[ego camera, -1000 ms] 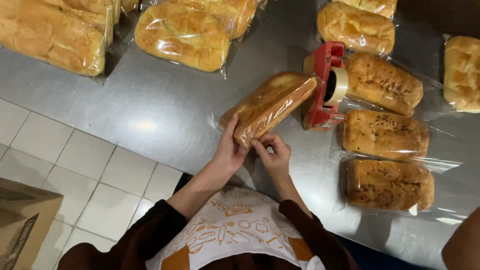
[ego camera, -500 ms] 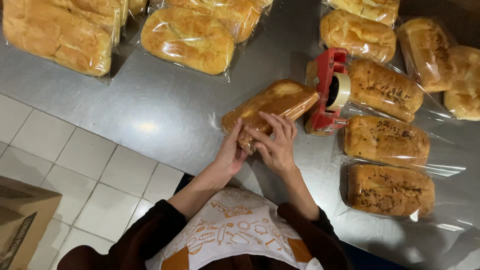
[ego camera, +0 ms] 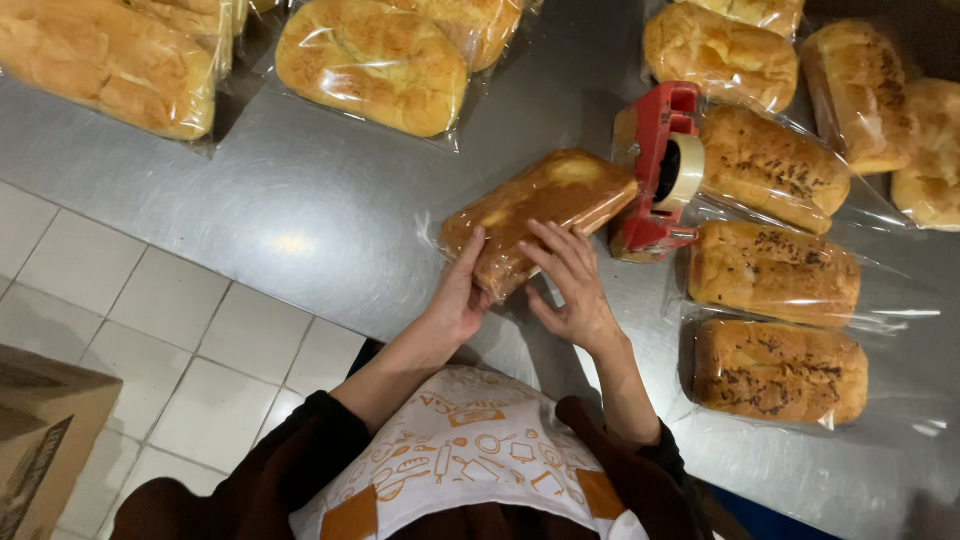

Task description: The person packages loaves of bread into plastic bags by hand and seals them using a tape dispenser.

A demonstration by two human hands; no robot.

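A brown loaf in a clear plastic bag (ego camera: 540, 210) lies flat on the steel table (ego camera: 300, 200), its far end next to a red tape dispenser (ego camera: 662, 170). My left hand (ego camera: 462, 290) presses against the loaf's near left end. My right hand (ego camera: 570, 280) rests with spread fingers on the near end of the bag. Both hands touch the bagged loaf.
Several bagged loaves (ego camera: 775, 270) lie in a row right of the dispenser, and larger pale bagged breads (ego camera: 375, 65) sit along the far side. White floor tiles (ego camera: 150, 300) and a cardboard box (ego camera: 40, 430) are at the left. I wear a printed apron (ego camera: 470, 450).
The loaf has gone from held tilted above the table to lying flat on it. My hands have shifted from pinching the bag's end to pressing on the loaf's near end.
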